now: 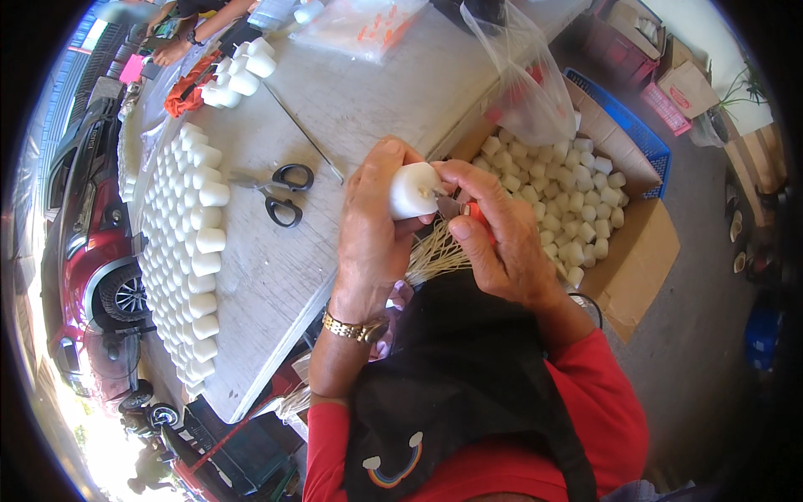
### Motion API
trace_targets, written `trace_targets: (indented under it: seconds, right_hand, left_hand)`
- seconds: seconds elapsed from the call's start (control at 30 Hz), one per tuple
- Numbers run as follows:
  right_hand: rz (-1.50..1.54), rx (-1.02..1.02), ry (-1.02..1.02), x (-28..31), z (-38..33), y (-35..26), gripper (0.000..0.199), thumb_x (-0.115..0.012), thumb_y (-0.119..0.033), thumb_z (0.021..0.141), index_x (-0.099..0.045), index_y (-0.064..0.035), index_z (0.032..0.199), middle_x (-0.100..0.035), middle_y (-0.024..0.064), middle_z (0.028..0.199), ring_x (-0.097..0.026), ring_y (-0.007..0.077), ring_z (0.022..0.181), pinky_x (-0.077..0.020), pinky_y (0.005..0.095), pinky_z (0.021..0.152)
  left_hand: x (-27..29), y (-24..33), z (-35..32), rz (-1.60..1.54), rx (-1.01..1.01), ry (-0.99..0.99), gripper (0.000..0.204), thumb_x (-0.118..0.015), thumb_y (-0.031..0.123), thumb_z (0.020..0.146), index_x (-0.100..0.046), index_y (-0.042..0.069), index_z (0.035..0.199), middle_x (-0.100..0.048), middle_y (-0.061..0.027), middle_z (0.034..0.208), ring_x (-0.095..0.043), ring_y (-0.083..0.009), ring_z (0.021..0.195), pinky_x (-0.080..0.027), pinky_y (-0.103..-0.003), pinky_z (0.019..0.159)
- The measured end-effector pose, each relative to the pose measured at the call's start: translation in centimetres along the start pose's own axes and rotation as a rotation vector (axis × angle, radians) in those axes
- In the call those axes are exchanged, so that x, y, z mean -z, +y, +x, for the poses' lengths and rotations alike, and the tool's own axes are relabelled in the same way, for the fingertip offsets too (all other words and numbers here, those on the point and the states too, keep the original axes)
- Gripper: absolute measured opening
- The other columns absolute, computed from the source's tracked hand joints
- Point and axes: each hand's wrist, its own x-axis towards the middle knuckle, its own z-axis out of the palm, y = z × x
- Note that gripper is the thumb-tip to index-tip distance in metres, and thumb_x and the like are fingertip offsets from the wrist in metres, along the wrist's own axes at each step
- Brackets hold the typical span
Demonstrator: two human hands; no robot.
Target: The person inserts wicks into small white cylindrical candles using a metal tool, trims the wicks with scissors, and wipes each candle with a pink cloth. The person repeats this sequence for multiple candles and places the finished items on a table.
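Table (360, 105) under candles (209, 241), car (77, 247) beyond

Red sleeves (598, 376), black apron (468, 360) with rainbow (408, 473), gold wristwatch (355, 330)

Red car (79, 266) stood far left, dark tyre (108, 294) showing. Far right, near white wall (711, 35): cardboard carton (689, 89) sat by leafy green plant (755, 82); pale-soled footwear (736, 227) lay on grey floor (690, 301).
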Motion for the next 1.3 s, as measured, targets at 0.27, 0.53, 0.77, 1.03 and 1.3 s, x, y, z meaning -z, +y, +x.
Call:
trace_targets:
  seconds: [0.27, 0.53, 0.77, 1.03, 1.3]
  right_hand:
    - [0.012, -0.075, -0.083, 1.0, -0.1, -0.7, 0.048, -0.061, -0.006, 0.088, -0.049, -0.0063, 0.134, -0.067, 0.0186, 0.103, -0.069, 0.0323, 0.077, -0.0536, 0.0376, 0.065]
    - [-0.042, -0.010, -0.007, 1.4, 0.1, 0.1, 0.043, -0.057, -0.010, 0.091, -0.049, -0.0036, 0.133, -0.067, 0.0157, 0.103, -0.064, 0.0269, 0.072, -0.0504, 0.0348, 0.065]
    - [-0.086, -0.007, 0.049, 2.5, -0.1, 0.5, 0.036, -0.057, -0.012, 0.094, -0.051, -0.0049, 0.128, -0.069, 0.0143, 0.095, -0.069, 0.0318, 0.078, -0.0529, 0.0352, 0.067]
    - [-0.028, 0.006, 0.076, 3.2, -0.2, 1.3, 0.028, -0.056, -0.012, 0.095, -0.052, -0.0027, 0.122, -0.070, 0.0128, 0.089, -0.071, 0.0289, 0.079, -0.0528, 0.0346, 0.067]
    - [0.050, -0.130, 0.037, 3.8, -0.4, 0.8, 0.029, -0.046, -0.023, 0.101, -0.053, -0.0001, 0.118, -0.064, 0.0122, 0.090, -0.062, 0.0209, 0.079, -0.0476, 0.0313, 0.073]
  left_hand:
    - [0.1, 0.0, 0.3, -0.070, 0.056, -0.058, 0.030, -0.047, 0.028, 0.098, -0.057, 0.004, 0.084, -0.062, -0.0077, 0.076, -0.053, -0.0095, 0.058, -0.043, -0.022, 0.050]
    - [-0.6, -0.7, 1.5, -0.092, 0.082, -0.102, 0.022, -0.054, 0.026, 0.096, -0.058, 0.007, 0.088, -0.060, -0.0038, 0.075, -0.054, -0.0092, 0.054, -0.039, -0.020, 0.042]
    - [-1.7, -1.2, 2.1, -0.051, 0.175, -0.150, 0.022, -0.054, 0.026, 0.096, -0.058, 0.008, 0.085, -0.058, -0.0023, 0.072, -0.052, -0.0078, 0.054, -0.038, -0.020, 0.043]
    - [-2.6, -1.9, 2.5, -0.098, 0.245, -0.174, 0.019, -0.059, 0.025, 0.094, -0.061, 0.007, 0.088, -0.060, -0.0029, 0.073, -0.051, -0.0098, 0.052, -0.037, -0.021, 0.043]
    - [-2.6, -2.7, 2.8, -0.082, 0.232, -0.179, 0.019, -0.060, 0.023, 0.094, -0.061, 0.005, 0.090, -0.061, -0.0047, 0.075, -0.052, -0.0114, 0.056, -0.040, -0.023, 0.048]
